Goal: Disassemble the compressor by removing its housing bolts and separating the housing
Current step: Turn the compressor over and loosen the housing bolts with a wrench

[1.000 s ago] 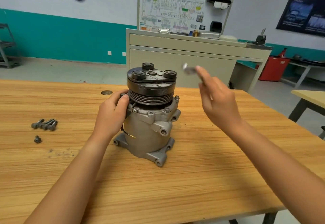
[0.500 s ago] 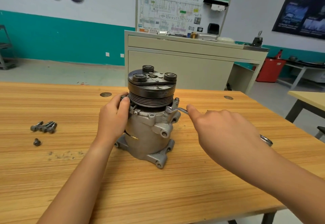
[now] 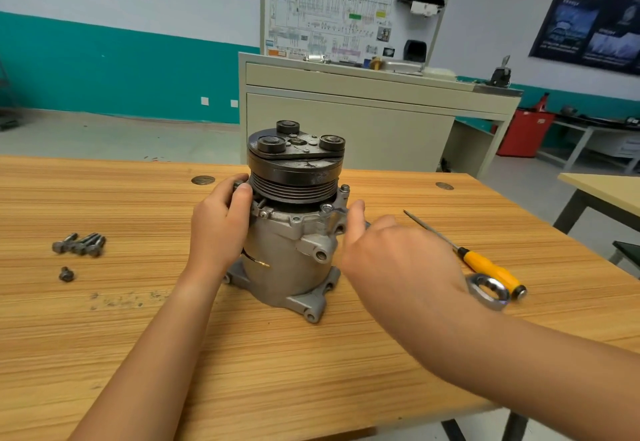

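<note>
Newly visible, a screwdriver [image 3: 485, 260] lies on the wooden table [image 3: 277, 371]; right hand [image 3: 398, 260] fingers grip a wrench [image 3: 486, 291].

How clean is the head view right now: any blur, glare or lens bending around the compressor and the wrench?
Head view: compressor sharp and evenly lit, with only soft shadows; right hand slightly motion-blurred; the wrench ring end shows a bright glint, its working end hidden behind the hand; wide-angle bending curves the table edges and the wall poster.
</note>
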Demonstrator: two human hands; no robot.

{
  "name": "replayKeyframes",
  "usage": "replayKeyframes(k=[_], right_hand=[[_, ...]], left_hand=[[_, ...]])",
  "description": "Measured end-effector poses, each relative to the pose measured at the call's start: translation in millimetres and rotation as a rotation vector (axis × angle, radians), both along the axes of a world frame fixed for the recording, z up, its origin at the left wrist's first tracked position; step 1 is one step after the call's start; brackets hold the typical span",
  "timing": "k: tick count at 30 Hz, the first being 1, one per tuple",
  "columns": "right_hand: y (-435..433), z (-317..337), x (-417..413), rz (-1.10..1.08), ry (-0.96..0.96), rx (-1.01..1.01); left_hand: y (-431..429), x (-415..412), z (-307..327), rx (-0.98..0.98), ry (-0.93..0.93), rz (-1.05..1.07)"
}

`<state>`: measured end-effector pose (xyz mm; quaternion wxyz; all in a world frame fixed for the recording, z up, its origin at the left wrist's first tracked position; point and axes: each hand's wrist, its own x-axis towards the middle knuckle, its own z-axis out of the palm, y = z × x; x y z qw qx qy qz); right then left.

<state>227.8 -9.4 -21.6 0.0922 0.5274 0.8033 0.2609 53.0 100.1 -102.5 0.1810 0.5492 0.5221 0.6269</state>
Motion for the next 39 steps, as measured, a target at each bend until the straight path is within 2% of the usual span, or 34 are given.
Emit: replayKeyframes(k=[5, 8, 10, 12, 16, 18, 20, 23, 25, 30, 34, 36, 39], right_hand=[[34, 0, 47, 0.015, 0.027, 0.07], [68, -6, 65, 0.191, 0.111, 0.177], [92, -13, 68, 0.411, 0.277, 0.359], [108, -24, 61, 0.525, 0.393, 0.458], [100, -42, 44, 0.503, 0.783, 0.41], [78, -40, 46, 0.481, 0.89, 0.439], [52, -31, 49, 0.401, 0.798, 0.416], [21, -14, 49, 0.067, 0.445, 0.203], [10, -10, 44, -0.012, 0.309, 0.168], [-1, 8, 25, -0.052, 0.213, 0.107], [-9, 5, -2, 0.008, 0.078, -0.082], [-8, 8, 1, 0.001, 0.099, -0.057], [-10, 19, 19, -0.079, 0.168, 0.082]], left_hand=[[1, 2, -1, 0.029, -0.004, 0.004], [1, 3, -2, 0.039, -0.002, 0.014], [1, 3, -2, 0.039, -0.008, 0.005], [1, 3, -2, 0.044, -0.024, -0.001], [0, 3, -2, 0.054, -0.034, 0.007], [0, 5, -2, 0.056, -0.037, 0.027], [-1, 6, -1, 0.057, -0.036, 0.055], [-2, 6, 0, 0.054, -0.029, 0.059], [-1, 5, 1, 0.052, -0.021, 0.053], [-2, 5, 1, 0.046, -0.013, 0.049], [-2, 5, 0, 0.05, -0.015, 0.042], [-2, 4, 0, 0.048, -0.017, 0.031], [-1, 5, 0, 0.057, -0.03, 0.023]])
